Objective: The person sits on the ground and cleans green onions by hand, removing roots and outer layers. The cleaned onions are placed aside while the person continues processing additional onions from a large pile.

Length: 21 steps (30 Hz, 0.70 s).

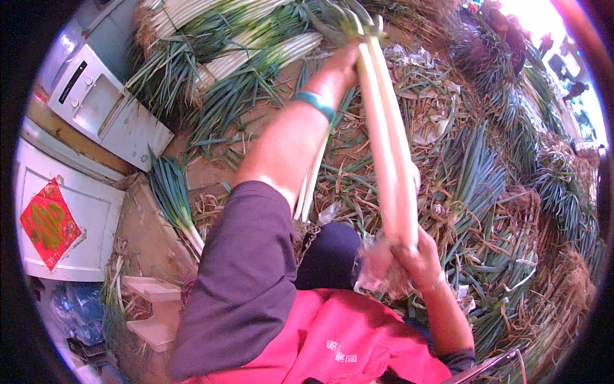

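Note:
Two long white leek or large green onion stalks (388, 144) stretch up through the middle of the view. My left hand (352, 60) is closed around them near their upper, green end, with a teal band on that wrist. Lower down, my right hand (417, 257) grips the root end, where the roots are blurred. More thin white stalks (307, 192) lie beneath my left forearm. A small bunch with dark green leaves (177, 197) lies to the left of my arm.
Bundled stalks (240, 57) are piled at the upper left. Leafy heaps (518, 110) line the right side, and peeled leaves (345, 182) litter the floor. A white water dispenser (110, 110), a white cabinet door (100, 206) and a small wooden stool (160, 317) stand left. People are at the upper right.

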Available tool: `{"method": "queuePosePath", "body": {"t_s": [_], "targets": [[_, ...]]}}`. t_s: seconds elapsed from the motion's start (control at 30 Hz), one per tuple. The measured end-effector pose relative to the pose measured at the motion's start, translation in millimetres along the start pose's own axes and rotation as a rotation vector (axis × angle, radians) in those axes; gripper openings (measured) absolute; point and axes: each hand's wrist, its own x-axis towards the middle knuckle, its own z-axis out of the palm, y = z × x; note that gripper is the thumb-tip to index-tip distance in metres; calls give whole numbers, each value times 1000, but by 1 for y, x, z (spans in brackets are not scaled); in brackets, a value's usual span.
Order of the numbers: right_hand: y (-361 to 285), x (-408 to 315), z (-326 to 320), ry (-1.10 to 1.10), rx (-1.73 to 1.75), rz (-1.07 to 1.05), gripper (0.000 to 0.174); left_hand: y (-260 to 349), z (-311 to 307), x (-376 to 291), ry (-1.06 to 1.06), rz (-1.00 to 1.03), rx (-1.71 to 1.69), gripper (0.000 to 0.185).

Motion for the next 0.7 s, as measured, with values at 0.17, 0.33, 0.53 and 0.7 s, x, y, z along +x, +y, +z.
{"method": "queuePosePath", "body": {"t_s": [0.17,0.33,0.53,0.7], "targets": [[68,143,61,-199,-273,24,35,-68,-90,-118,-218,-93,111,51],[196,178,92,-700,-829,205,47,-221,-236,-255,524,-495,-312,33],[257,86,-14,-352,-646,458,46,-332,-345,-328,1025,-623,253,33],[303,1,-56,-79,-650,744,39,-332,-333,-343,868,-409,582,41]]}}
